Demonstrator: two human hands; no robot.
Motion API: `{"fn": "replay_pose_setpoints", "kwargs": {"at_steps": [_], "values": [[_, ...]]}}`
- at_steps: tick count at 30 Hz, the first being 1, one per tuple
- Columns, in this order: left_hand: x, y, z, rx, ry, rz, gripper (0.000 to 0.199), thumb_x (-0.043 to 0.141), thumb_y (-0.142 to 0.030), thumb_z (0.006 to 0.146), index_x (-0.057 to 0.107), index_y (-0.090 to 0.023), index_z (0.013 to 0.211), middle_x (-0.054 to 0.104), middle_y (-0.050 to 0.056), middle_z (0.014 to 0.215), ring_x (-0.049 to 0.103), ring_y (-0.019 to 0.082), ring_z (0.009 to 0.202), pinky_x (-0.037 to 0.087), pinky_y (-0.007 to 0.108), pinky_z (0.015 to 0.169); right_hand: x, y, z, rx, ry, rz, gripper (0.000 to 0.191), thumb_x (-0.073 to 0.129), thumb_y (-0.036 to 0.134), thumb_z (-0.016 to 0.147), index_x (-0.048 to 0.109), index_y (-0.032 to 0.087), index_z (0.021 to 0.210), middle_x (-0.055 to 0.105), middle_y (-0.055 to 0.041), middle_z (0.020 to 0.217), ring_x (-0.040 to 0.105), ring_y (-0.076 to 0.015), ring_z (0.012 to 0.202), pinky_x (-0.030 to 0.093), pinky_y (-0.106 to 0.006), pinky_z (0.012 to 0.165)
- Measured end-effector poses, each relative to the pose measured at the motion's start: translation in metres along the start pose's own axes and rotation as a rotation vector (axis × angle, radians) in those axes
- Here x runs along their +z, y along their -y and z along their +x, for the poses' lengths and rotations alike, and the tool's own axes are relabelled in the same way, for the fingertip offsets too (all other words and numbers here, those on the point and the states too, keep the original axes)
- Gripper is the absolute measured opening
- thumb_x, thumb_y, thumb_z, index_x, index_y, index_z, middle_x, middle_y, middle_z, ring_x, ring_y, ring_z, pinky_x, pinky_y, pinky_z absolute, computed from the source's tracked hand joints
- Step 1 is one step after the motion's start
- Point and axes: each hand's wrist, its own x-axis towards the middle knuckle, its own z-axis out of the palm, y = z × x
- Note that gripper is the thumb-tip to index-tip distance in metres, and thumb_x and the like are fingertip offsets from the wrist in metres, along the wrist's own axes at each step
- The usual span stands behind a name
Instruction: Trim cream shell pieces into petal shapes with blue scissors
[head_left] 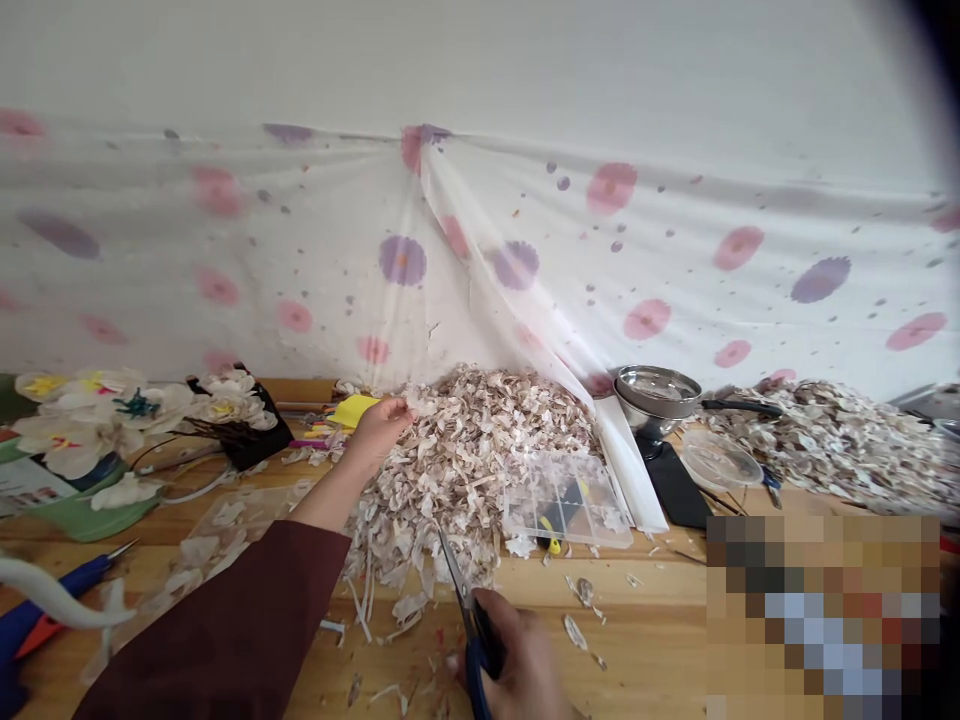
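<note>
My left hand (382, 425) reaches to the back left edge of a heap of dry, pale, petal-like flakes (465, 450). Its fingers are pinched together, with a thin whitish flake (421, 402) at the fingertips. Down in front of the heap, my right hand (521, 650) grips a pair of scissors (454, 568) with dark blue handles. The blades point up and away, towards the front of the heap, and look nearly closed. Part of the handles is hidden by my fingers.
White artificial flowers (97, 415) stand at left, near blue-handled pliers (82, 575). A clear compartment box (592, 520) lies right of the heap, before a metal bowl (656, 392) and black phone-like slab (676, 487). Another flake heap (847, 440) lies right. A blurred-out patch covers the lower right.
</note>
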Motion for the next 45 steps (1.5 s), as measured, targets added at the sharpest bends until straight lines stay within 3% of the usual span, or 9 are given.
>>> {"fn": "replay_pose_setpoints", "kwargs": {"at_steps": [4, 9, 16, 20, 24, 28, 34, 38, 45], "values": [[-0.002, 0.02, 0.004, -0.064, -0.091, 0.133, 0.034, 0.064, -0.031, 0.088, 0.06, -0.017, 0.119, 0.057, 0.011, 0.131, 0.054, 0.029, 0.119, 0.044, 0.054, 0.1, 0.0, 0.001, 0.001, 0.028, 0.037, 0.064, 0.042, 0.064, 0.052, 0.076, 0.069, 0.019, 0.103, 0.058, 0.0015, 0.058, 0.047, -0.014, 0.05, 0.032, -0.022, 0.045], [0.006, 0.046, -0.006, -0.202, -0.194, 0.176, 0.039, 0.061, -0.032, 0.09, 0.056, -0.018, 0.125, 0.055, 0.011, 0.133, 0.056, 0.029, 0.117, 0.047, 0.053, 0.097, 0.001, 0.0, 0.001, 0.052, 0.078, 0.076, 0.044, 0.065, 0.05, 0.075, 0.068, 0.019, 0.105, 0.056, 0.0016, 0.058, 0.044, -0.0136, 0.05, 0.027, -0.022, 0.044], [0.043, 0.033, 0.002, -0.23, -0.263, 0.073, 0.039, 0.059, -0.034, 0.091, 0.054, -0.02, 0.127, 0.053, 0.012, 0.136, 0.056, 0.029, 0.117, 0.048, 0.053, 0.096, 0.0, 0.0, 0.001, 0.049, 0.069, 0.048, 0.05, 0.063, 0.053, 0.076, 0.069, 0.016, 0.11, 0.056, 0.0007, 0.058, 0.046, -0.0145, 0.051, 0.03, -0.023, 0.046], [0.064, 0.009, 0.011, -0.142, -0.172, -0.018, 0.043, 0.059, -0.036, 0.091, 0.052, -0.021, 0.131, 0.048, 0.012, 0.141, 0.051, 0.031, 0.123, 0.044, 0.055, 0.1, -0.004, 0.004, 0.003, 0.068, 0.079, 0.026, 0.048, 0.064, 0.052, 0.075, 0.069, 0.017, 0.107, 0.054, 0.0022, 0.055, 0.045, -0.0134, 0.049, 0.03, -0.022, 0.045], [0.073, -0.017, 0.014, 0.037, 0.096, -0.132, 0.045, 0.054, -0.042, 0.093, 0.051, -0.024, 0.134, 0.044, 0.012, 0.147, 0.048, 0.031, 0.128, 0.039, 0.057, 0.106, -0.005, 0.003, 0.003, 0.069, 0.092, -0.014, 0.05, 0.065, 0.053, 0.075, 0.069, 0.016, 0.108, 0.057, 0.0011, 0.056, 0.049, -0.0143, 0.05, 0.033, -0.022, 0.046], [0.065, -0.036, 0.023, 0.196, 0.282, -0.231, 0.054, 0.037, -0.056, 0.095, 0.047, -0.026, 0.138, 0.042, 0.011, 0.152, 0.042, 0.03, 0.137, 0.039, 0.05, 0.109, -0.005, -0.002, 0.003, 0.065, 0.122, -0.011, 0.054, 0.064, 0.056, 0.075, 0.068, 0.018, 0.112, 0.063, -0.0006, 0.059, 0.054, -0.0157, 0.051, 0.037, -0.022, 0.047], [0.031, -0.04, 0.038, 0.354, 0.213, -0.232, 0.059, 0.031, -0.058, 0.094, 0.042, -0.021, 0.14, 0.043, 0.014, 0.15, 0.041, 0.028, 0.138, 0.044, 0.044, 0.105, -0.009, 0.003, -0.001, 0.084, 0.102, -0.142, 0.059, 0.061, 0.063, 0.076, 0.07, 0.019, 0.116, 0.075, -0.0078, 0.074, 0.068, -0.0241, 0.066, 0.049, -0.026, 0.059], [0.016, -0.029, 0.028, 0.41, 0.149, -0.079, 0.052, 0.053, -0.048, 0.086, 0.054, -0.017, 0.128, 0.058, 0.016, 0.129, 0.055, 0.03, 0.12, 0.051, 0.045, 0.094, -0.011, 0.009, -0.003, 0.066, 0.092, -0.144, 0.056, 0.06, 0.062, 0.079, 0.068, 0.023, 0.119, 0.076, -0.008, 0.076, 0.07, -0.0242, 0.067, 0.05, -0.026, 0.06], [0.02, -0.012, 0.014, 0.508, 0.224, 0.219, 0.02, 0.056, -0.03, 0.084, 0.072, -0.02, 0.09, 0.072, 0.008, 0.095, 0.067, 0.024, 0.079, 0.056, 0.039, 0.071, -0.01, 0.004, 0.001, 0.099, 0.144, -0.022, 0.054, 0.067, 0.056, 0.076, 0.067, 0.023, 0.119, 0.075, -0.0045, 0.075, 0.065, -0.0169, 0.058, 0.044, -0.02, 0.051]]}}
